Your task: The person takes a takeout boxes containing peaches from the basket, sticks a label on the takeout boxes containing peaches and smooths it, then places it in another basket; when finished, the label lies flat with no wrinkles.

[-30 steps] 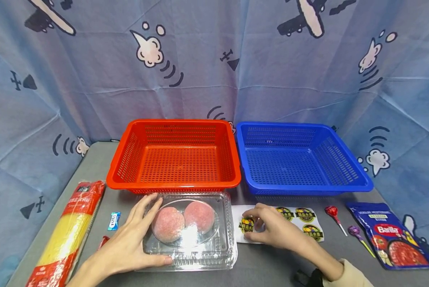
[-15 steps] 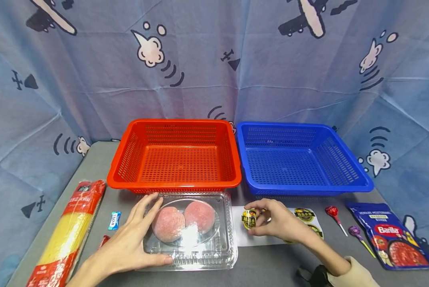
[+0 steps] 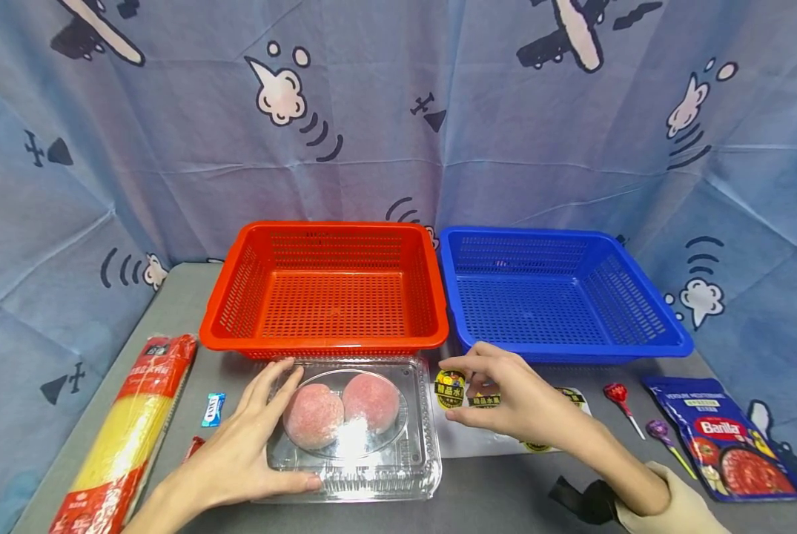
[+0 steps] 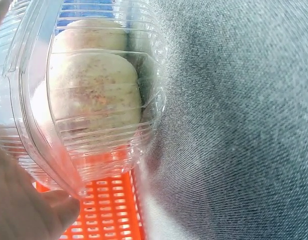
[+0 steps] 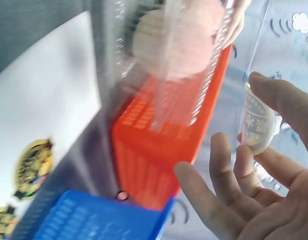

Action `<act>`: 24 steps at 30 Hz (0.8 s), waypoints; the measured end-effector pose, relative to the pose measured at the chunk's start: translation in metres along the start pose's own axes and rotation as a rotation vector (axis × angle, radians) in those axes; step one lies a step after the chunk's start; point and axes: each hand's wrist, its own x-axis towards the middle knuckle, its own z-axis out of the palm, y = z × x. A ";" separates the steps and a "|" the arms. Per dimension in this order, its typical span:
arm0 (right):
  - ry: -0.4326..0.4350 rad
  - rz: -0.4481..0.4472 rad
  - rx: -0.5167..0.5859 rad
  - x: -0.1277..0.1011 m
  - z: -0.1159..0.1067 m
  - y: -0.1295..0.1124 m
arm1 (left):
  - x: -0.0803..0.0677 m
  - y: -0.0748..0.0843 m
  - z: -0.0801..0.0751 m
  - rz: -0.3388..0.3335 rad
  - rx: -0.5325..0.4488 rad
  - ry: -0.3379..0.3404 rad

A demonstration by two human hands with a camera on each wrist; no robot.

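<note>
A clear plastic clamshell box (image 3: 414, 445) with two pink, peach-like round fruits (image 3: 371, 404) stands in front of the red basket. Spread along its left end, my left hand (image 3: 238, 452) touches the lid, thumb toward the front and fingers toward the back. In the left wrist view the box (image 4: 98, 145) shows from its side. Just right of the box, my right hand (image 3: 511, 393) pinches a round black-and-yellow sticker (image 3: 450, 389) between thumb and index finger. The right wrist view shows that sticker (image 5: 259, 122) from behind. Beneath this hand lies a white sticker sheet (image 3: 465, 437), partly covered.
Behind stand a red basket (image 3: 325, 345) and a blue basket (image 3: 571, 350). A pack of yellow noodles (image 3: 127, 430), a small blue packet (image 3: 213, 409) and a red wrapper (image 3: 194, 446) lie left. Two lollipops (image 3: 616, 393) and a Barilla pouch (image 3: 725, 437) lie right.
My right hand has peeled the sticker off the sheet and lifted it, moving slightly left toward the box. The sheet has shifted under it. My left hand and the box stay put.
</note>
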 end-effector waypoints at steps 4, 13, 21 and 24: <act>-0.032 -0.035 -0.096 0.012 0.003 -0.016 | 0.000 0.000 0.000 0.005 0.003 0.003; -0.120 -0.099 -0.333 0.050 0.019 -0.048 | 0.000 0.000 0.000 -0.005 -0.004 -0.009; -0.203 -0.182 -0.437 0.076 0.040 -0.065 | 0.000 0.002 -0.001 -0.013 -0.013 -0.017; -0.238 -0.187 -0.437 0.082 0.046 -0.070 | 0.000 0.002 -0.002 -0.014 -0.016 -0.019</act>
